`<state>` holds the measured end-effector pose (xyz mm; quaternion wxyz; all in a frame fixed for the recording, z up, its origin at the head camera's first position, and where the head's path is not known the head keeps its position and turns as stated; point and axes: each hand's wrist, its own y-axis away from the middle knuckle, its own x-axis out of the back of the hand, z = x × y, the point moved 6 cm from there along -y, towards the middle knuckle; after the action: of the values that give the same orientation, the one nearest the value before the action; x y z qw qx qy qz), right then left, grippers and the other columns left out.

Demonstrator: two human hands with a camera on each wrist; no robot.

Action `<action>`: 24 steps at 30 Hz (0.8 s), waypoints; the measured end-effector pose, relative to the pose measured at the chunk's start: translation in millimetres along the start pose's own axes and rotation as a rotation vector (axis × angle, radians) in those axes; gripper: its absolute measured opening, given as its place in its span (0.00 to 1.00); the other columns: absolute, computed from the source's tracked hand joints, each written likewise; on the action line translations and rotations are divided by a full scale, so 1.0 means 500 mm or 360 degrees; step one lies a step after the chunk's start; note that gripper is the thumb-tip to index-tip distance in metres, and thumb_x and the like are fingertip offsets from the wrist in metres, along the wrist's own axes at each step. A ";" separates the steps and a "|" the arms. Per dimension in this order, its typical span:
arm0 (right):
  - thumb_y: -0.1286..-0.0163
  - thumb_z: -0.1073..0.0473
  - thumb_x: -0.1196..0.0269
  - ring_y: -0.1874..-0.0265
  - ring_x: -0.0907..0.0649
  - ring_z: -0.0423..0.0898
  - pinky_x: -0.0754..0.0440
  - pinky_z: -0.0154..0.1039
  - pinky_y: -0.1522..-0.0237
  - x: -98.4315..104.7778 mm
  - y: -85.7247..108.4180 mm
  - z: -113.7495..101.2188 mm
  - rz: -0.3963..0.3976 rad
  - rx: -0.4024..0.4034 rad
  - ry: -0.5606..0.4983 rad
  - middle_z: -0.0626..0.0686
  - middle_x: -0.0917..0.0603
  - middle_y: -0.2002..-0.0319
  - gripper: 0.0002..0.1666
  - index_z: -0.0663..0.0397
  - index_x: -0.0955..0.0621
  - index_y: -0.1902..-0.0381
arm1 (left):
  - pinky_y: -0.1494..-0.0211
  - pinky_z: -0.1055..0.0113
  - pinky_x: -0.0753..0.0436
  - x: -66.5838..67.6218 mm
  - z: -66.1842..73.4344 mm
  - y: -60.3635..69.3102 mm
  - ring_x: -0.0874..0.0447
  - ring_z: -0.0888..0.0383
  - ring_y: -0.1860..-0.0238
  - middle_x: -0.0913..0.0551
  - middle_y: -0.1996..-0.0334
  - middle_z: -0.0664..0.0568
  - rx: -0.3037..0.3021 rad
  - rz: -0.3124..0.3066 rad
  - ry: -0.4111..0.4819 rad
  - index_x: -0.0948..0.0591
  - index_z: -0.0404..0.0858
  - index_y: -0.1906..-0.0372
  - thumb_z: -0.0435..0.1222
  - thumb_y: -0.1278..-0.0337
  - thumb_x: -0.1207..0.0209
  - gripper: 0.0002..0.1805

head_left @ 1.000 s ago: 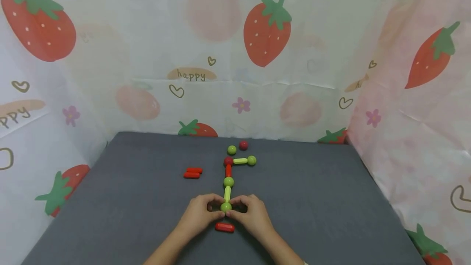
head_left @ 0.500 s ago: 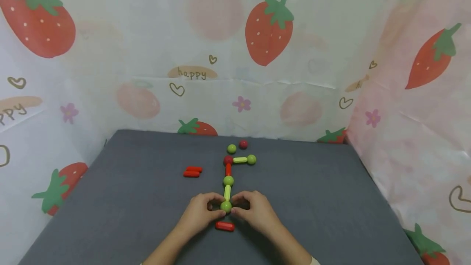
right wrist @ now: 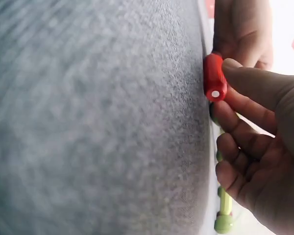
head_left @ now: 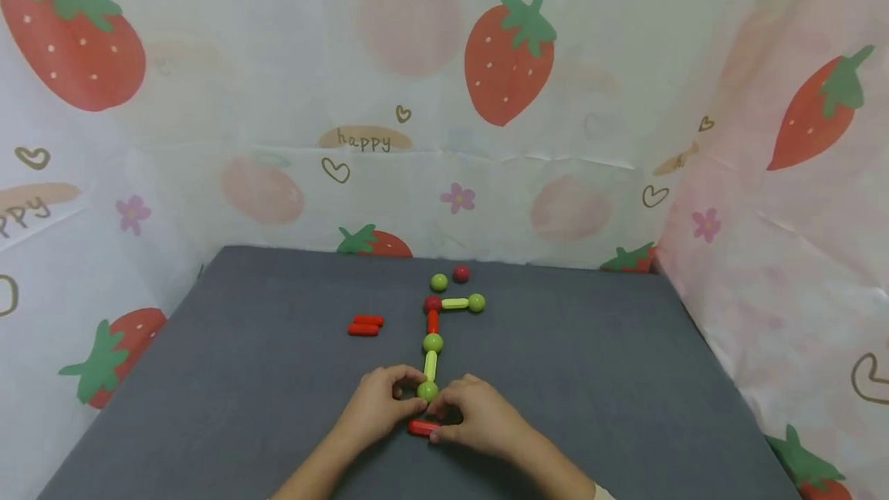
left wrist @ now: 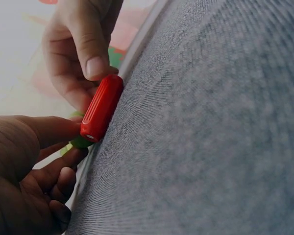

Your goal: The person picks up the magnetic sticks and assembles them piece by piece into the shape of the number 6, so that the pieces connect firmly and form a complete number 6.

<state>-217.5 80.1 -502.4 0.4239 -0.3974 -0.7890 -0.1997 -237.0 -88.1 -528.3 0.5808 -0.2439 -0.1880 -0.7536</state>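
Gray cloth (head_left: 625, 376) underneath. Pinching near green ball (head_left: 427, 392) from its left with left hand (head_left: 379, 403); touching near red stick (head_left: 420, 427), just nearer than that ball, with right hand (head_left: 477, 417), can't tell if gripping. Could bump ball out of line by pushing too hard. Counting: four red sticks (head_left: 363, 329), four green balls (head_left: 433, 342), two yellow-green sticks (head_left: 430, 366), two red balls (head_left: 461, 275).

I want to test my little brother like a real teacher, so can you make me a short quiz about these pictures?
1. How many balls lie farther back than the ball-and-rod chain?

2. True or false: two red rods lie side by side to the left of the chain.

3. What colour is the near-end ball that the left hand holds: A red, B green or C blue?

Key: 1. Two. 2. True. 3. B.
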 end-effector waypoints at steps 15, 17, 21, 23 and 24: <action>0.45 0.49 0.20 0.65 0.25 0.31 0.24 0.31 0.59 -0.015 -0.009 -0.010 -0.0029 0.0015 0.0057 0.31 0.18 0.69 0.12 0.36 0.11 0.63 | 0.64 0.69 0.27 0.003 0.001 0.003 0.26 0.60 0.66 0.13 0.62 0.62 -0.0005 -0.0009 0.0026 0.12 0.48 0.54 0.41 0.49 0.24 0.16; 0.45 0.49 0.20 0.65 0.25 0.31 0.25 0.31 0.59 -0.017 -0.009 -0.008 -0.0028 0.0014 0.0034 0.32 0.19 0.69 0.11 0.36 0.11 0.63 | 0.63 0.68 0.27 0.003 0.000 0.003 0.25 0.60 0.66 0.13 0.61 0.62 0.0000 -0.0011 0.0025 0.12 0.48 0.53 0.41 0.49 0.24 0.16; 0.44 0.49 0.21 0.65 0.25 0.31 0.24 0.31 0.59 -0.015 -0.008 0.002 -0.0039 -0.0002 -0.0062 0.31 0.18 0.69 0.11 0.35 0.10 0.62 | 0.62 0.68 0.26 0.003 -0.001 0.003 0.25 0.60 0.65 0.13 0.60 0.62 -0.0002 -0.0004 0.0014 0.12 0.48 0.53 0.41 0.49 0.23 0.17; 0.43 0.49 0.22 0.64 0.25 0.32 0.24 0.32 0.59 -0.010 -0.006 0.009 -0.0051 -0.0011 -0.0111 0.31 0.17 0.68 0.11 0.34 0.10 0.62 | 0.62 0.68 0.26 0.002 -0.001 0.004 0.25 0.60 0.65 0.13 0.60 0.62 -0.0008 -0.0004 0.0011 0.12 0.49 0.53 0.41 0.49 0.23 0.17; 0.42 0.49 0.22 0.64 0.24 0.32 0.24 0.32 0.58 -0.007 -0.004 0.012 -0.0053 -0.0008 -0.0128 0.31 0.17 0.68 0.11 0.34 0.10 0.61 | 0.62 0.67 0.25 0.001 -0.002 0.004 0.25 0.60 0.65 0.13 0.60 0.62 -0.0009 -0.0006 0.0010 0.12 0.49 0.53 0.41 0.49 0.23 0.17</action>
<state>-221.2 81.2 -508.7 0.3875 -0.3931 -0.8113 -0.1927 -235.2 -89.7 -528.5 0.5793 -0.2428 -0.1847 -0.7559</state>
